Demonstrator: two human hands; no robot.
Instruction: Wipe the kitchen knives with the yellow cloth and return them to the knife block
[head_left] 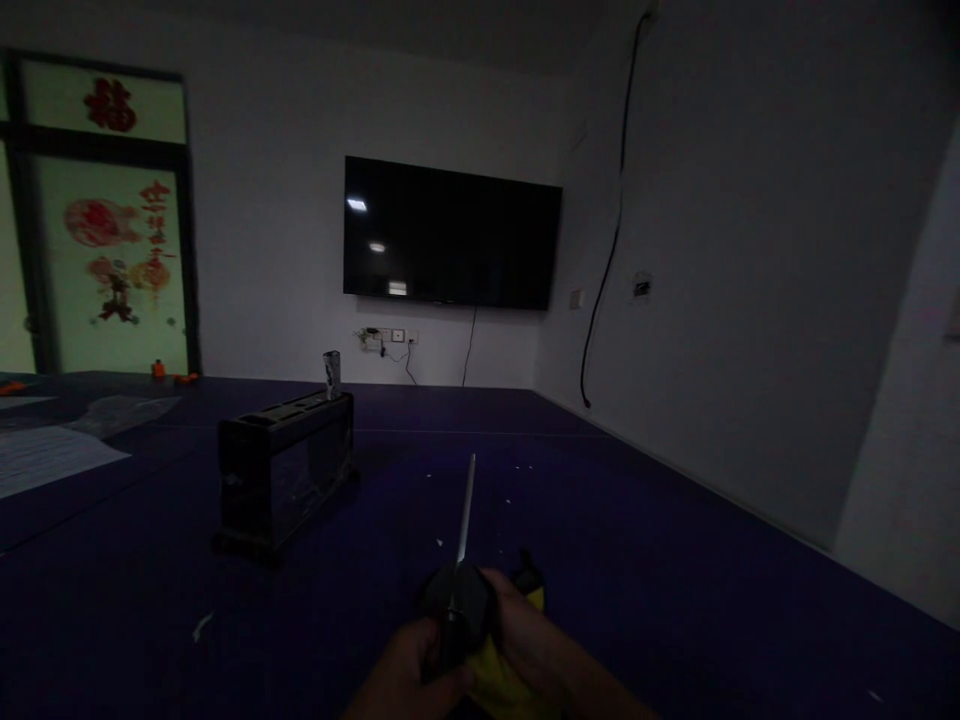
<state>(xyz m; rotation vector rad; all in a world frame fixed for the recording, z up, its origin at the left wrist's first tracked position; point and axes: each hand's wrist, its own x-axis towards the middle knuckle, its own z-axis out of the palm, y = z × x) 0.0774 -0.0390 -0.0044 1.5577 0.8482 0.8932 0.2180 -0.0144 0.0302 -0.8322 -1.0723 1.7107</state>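
Observation:
At the bottom middle of the head view, both my hands are closed close together around a dark tool with a long thin metal shaft pointing forward. My left hand wraps the dark handle at the near end. My right hand grips a yellow-and-black thing, pressed against the dark part around the shaft; dim light hides its kind. To the left stands a black box-shaped appliance, with a patterned upright piece on its top.
Small white scraps lie on the dark purple surface. Paper sheets and clear plastic are at left, orange items farther back. A television hangs on the wall; a dark cable hangs at right.

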